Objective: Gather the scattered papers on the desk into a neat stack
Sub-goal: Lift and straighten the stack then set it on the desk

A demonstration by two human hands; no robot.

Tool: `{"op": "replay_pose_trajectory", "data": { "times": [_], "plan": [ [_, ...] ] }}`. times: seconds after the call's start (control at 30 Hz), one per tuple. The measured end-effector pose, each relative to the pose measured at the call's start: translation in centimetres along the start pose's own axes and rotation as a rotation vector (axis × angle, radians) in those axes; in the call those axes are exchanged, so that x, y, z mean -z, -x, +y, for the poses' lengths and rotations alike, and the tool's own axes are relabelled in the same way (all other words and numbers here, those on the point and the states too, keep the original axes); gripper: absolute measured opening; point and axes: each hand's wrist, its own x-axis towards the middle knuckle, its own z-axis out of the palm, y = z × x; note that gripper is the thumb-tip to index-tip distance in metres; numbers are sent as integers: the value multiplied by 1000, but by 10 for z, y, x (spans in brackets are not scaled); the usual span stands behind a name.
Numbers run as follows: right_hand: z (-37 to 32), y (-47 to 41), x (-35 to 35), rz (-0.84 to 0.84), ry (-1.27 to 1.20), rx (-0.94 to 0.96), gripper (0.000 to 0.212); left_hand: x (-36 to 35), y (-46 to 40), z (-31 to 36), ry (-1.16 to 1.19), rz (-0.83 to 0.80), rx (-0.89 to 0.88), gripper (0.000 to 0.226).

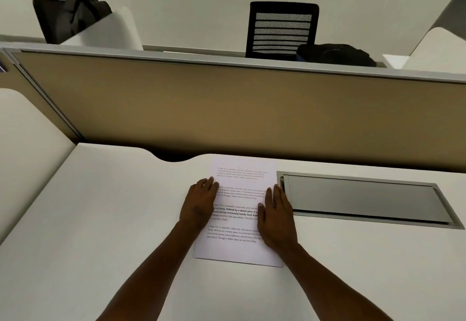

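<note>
Both hands lie flat and open, palms down, pressing on the long edges of a white stack of printed paper sheets (238,216) rather than closing around it; no finger curls under the pages as far as can be seen. At the stack's 9 o'clock edge, the left hand (199,203) rests with its fingers pointing toward 12 o'clock, fingertips overlapping the paper's margin and covering the starts of some text lines. At the 3 o'clock edge, the right hand (276,216) mirrors it, its thumb lying over the ends of the printed lines and its outer fingers on the desk just beside the sheet. Between the two hands, the stack shows four blocks of black text, one in bold. Its edges look aligned, and how many sheets it holds cannot be told.

Underneath, the stack lies on a white desk top (100,220), its far end close to the desk's rear edge. Just beside the stack at 3 o'clock, a grey metal cable-tray lid (363,197) sits recessed in the desk, touching distance from the right hand's fingertips. At 12 o'clock rises a tan fabric divider panel (227,109) with a grey frame. Beyond it stand a black mesh-backed office chair (282,29), a dark bag (335,54) beside that, and another dark bag (68,14) at 11 o'clock.
</note>
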Motion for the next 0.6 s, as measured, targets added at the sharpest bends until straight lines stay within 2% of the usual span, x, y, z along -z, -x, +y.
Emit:
{"op": "replay_pose_trajectory", "data": {
  "times": [0.1,0.27,0.4,0.6],
  "plan": [
    [-5,4,-6,-20,-29,8,77,2,2,-2,28,-9,8,54],
    [-9,4,-11,-49,70,23,93,2,11,6,161,108,36,53],
    [-14,4,-13,-53,74,8,96,-5,16,10,158,45,21,74],
    [-25,4,-11,-44,93,-32,95,-13,19,10,94,5,-28,91]
  ]
}}
